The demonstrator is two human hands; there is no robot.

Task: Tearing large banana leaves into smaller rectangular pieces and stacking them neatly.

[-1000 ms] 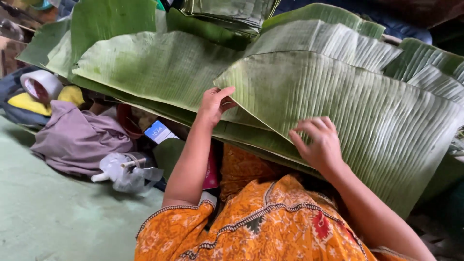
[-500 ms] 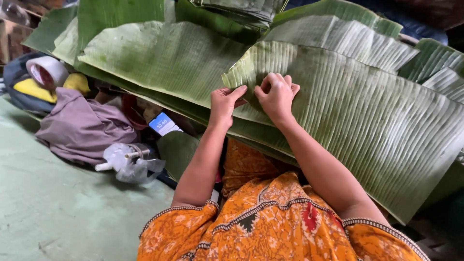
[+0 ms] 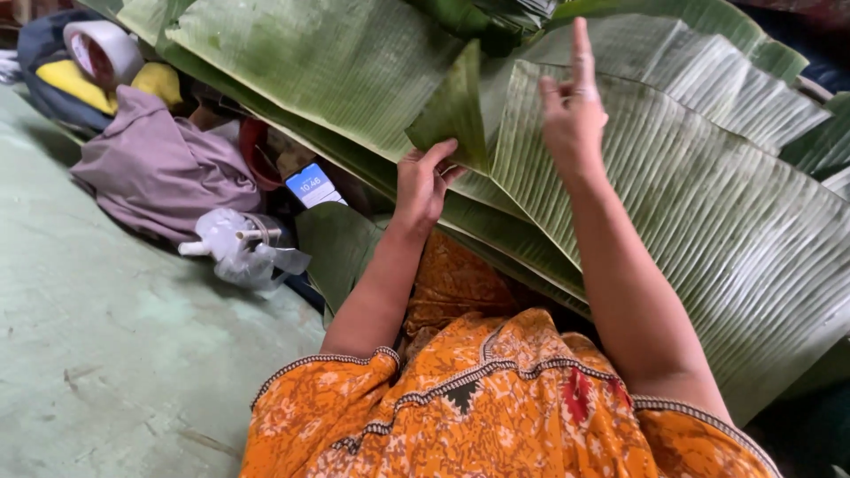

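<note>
A big ribbed banana leaf (image 3: pixel 699 204) lies across my lap, on top of other green leaves (image 3: pixel 319 62). It is torn near its left edge. My left hand (image 3: pixel 423 181) pinches the narrow torn strip (image 3: pixel 456 111), which stands up folded. My right hand (image 3: pixel 574 111) rests flat on the main leaf just right of the tear, fingers stretched along the ribs and holding nothing. My orange patterned sleeves (image 3: pixel 496 407) fill the bottom of the view.
On the green floor (image 3: pixel 115 354) to the left lie a purple cloth (image 3: pixel 159 168), a crumpled clear plastic bag (image 3: pixel 239 248), a roll of tape (image 3: pixel 102 49) on a yellow and dark bag, and a phone (image 3: pixel 312 186) with a lit screen.
Both hands met at the leaf's left edge, then parted. A strip has split off the leaf; my left hand holds it and my right hand has slid up along the tear.
</note>
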